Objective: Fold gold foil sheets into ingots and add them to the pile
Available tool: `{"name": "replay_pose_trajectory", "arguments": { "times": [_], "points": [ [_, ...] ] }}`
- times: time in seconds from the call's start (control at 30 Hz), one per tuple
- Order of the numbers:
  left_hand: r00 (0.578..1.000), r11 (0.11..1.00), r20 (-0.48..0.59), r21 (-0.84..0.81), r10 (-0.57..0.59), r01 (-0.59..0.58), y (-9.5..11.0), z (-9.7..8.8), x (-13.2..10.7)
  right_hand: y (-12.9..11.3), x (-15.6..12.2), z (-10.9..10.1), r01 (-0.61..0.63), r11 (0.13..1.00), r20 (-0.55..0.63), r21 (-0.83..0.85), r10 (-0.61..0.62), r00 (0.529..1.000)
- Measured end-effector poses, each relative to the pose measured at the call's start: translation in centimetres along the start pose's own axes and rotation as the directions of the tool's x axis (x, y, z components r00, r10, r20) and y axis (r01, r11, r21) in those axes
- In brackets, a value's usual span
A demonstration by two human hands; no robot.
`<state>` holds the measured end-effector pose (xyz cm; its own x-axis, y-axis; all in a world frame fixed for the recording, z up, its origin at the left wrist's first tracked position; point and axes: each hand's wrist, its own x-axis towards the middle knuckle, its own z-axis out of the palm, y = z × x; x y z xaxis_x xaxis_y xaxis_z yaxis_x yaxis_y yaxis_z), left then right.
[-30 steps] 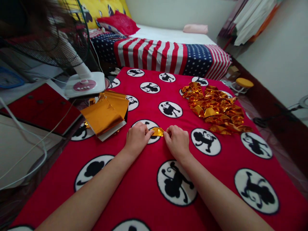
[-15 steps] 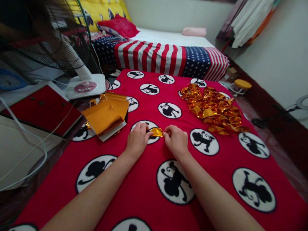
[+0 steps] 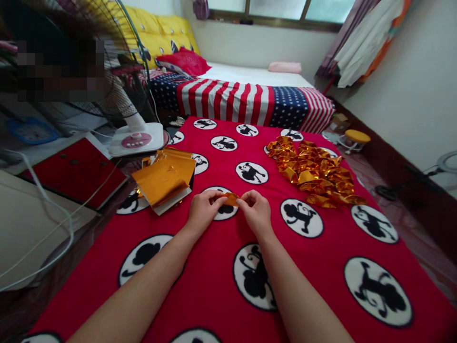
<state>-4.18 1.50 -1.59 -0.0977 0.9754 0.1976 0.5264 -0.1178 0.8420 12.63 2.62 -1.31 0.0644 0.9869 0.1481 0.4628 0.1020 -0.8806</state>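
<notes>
My left hand and right hand each pinch one end of a small, narrow piece of shiny gold foil between them. Its long axis runs crosswise, one end pointing at each hand, over the red cloth with white monkey-print circles. The pink button panel beyond my left hand is too small to read.

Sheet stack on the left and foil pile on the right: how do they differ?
The sheet stack looks mostly flat; the foil pile is bumpy and faceted. The sheet stack's pieces are larger; the foil pile's are smaller. Both are shiny gold.
</notes>
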Motion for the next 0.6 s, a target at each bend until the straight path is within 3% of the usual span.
{"name": "replay_pose_trajectory", "arguments": {
  "times": [0.13, 0.37, 0.6],
  "points": [
    [1.0, 0.977, -0.005, -0.211, -0.022, 0.02, 0.0, 0.26, 0.52, 0.54, -0.01, 0.55, 0.031, 0.98, 0.013, 0.199, -0.034, 0.999],
    [0.999, 0.971, -0.022, -0.237, 0.033, -0.037, 0.47, 0.75, 0.16, 0.22, -0.41, 0.07, 0.0, 0.922, 0.003, 0.387, -0.001, 1.0],
    [0.997, 0.954, 0.049, -0.293, -0.054, 0.066, 0.91, 0.14, -0.09, 0.27, -0.22, 0.03, -0.004, 0.874, -0.075, 0.486, 0.046, 0.996]
  ]
}}
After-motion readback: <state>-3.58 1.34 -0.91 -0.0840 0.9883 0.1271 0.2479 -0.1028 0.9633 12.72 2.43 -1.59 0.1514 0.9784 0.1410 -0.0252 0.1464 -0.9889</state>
